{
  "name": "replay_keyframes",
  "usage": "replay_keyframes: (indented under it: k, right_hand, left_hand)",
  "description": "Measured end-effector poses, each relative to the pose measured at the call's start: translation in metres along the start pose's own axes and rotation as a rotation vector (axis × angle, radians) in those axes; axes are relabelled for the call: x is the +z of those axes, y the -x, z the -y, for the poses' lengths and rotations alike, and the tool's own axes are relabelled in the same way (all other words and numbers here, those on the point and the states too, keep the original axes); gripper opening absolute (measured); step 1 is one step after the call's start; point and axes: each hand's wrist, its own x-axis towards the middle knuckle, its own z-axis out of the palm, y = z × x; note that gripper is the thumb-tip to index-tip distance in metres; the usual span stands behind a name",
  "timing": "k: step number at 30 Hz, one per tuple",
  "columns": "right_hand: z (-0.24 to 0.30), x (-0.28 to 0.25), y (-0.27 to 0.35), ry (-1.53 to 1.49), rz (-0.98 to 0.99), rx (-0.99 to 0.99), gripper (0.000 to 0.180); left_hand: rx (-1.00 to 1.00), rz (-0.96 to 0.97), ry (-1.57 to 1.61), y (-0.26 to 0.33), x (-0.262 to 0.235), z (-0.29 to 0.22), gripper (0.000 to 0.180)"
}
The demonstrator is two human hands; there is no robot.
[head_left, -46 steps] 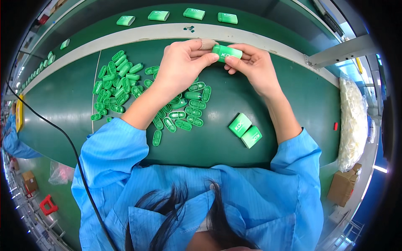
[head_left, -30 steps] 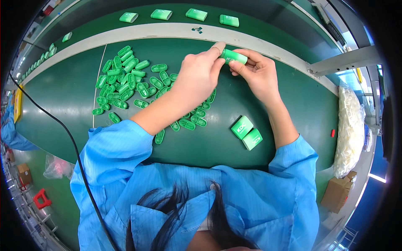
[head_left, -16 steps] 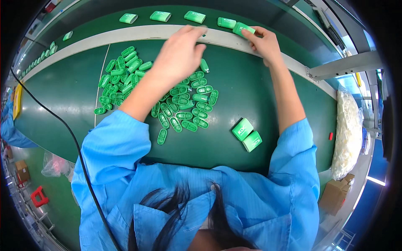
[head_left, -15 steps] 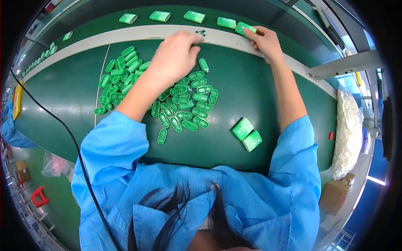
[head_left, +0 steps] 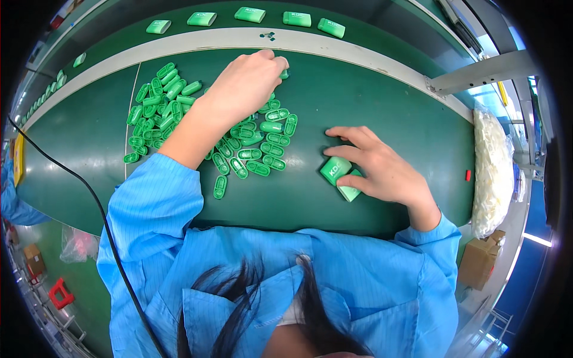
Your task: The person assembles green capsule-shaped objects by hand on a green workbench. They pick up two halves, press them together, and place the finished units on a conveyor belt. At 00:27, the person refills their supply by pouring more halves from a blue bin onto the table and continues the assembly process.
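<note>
upper green box (head_left: 335,169): by the lower box (head_left: 347,193), at 3 o'clock from the view's middle.
right hand (head_left: 385,169): over both, fingers spread; can't tell if the thumb touches.
good grab: it looks best to pinch one box by its sides, softly.
left hand (head_left: 248,82): at 11 o'clock, by a green piece (head_left: 285,74); fingers curl, can't tell if they pinch it.
green pieces (head_left: 149,111): loose heap, 10 o'clock.
</note>
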Motion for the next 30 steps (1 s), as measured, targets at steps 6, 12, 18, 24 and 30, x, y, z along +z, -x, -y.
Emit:
replay_keyframes:
  k: [6,12,18,24,30]
  right_hand:
    - [-0.015,-0.015,-0.034,-0.196,-0.157,0.408,0.026]
    - [-0.050,-0.013,-0.081,-0.735,-0.449,0.248,0.026]
    - [-0.050,0.004,-0.091,-0.883,-0.458,0.273,0.028]
    - [-0.054,0.009,-0.088,-0.857,-0.507,0.237,0.028]
    - [-0.046,0.005,-0.086,-0.741,-0.546,0.234,0.031]
  left_hand:
    - [-0.210,-0.023,0.710,-0.008,-0.006,-0.012,0.029]
    - [-0.341,-0.112,1.279,-0.010,0.005,-0.011,0.033]
    - [-0.294,-0.221,1.262,-0.006,0.021,-0.017,0.030]
    - [-0.264,-0.226,1.031,-0.002,0.015,-0.023,0.030]
    - [-0.182,-0.243,0.918,0.000,0.013,-0.023,0.031]
